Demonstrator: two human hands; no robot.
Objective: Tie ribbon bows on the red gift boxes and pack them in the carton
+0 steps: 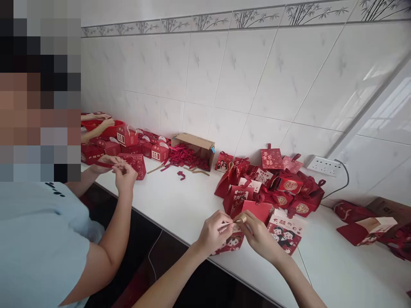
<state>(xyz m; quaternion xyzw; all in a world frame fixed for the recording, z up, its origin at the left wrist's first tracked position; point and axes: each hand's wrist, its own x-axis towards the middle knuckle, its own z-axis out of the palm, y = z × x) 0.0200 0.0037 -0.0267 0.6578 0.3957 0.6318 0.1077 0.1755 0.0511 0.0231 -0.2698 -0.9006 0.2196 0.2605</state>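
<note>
My left hand [214, 233] and my right hand [258, 235] meet over the front edge of the white counter [180, 205]. Both pinch a thin gold ribbon [239, 220] between their fingertips. Under them lies a flat red box with a cartoon couple printed on it [285, 235]. Just behind stands a heap of folded red gift boxes [276, 184] against the tiled wall.
A person in a light blue shirt at the left works on a red box [135, 164] with both hands. An open cardboard carton of red ribbons [192, 152] stands behind. Further finished boxes [128, 139] line the far left. A wall socket [323, 165] and more boxes [366, 231] are at the right.
</note>
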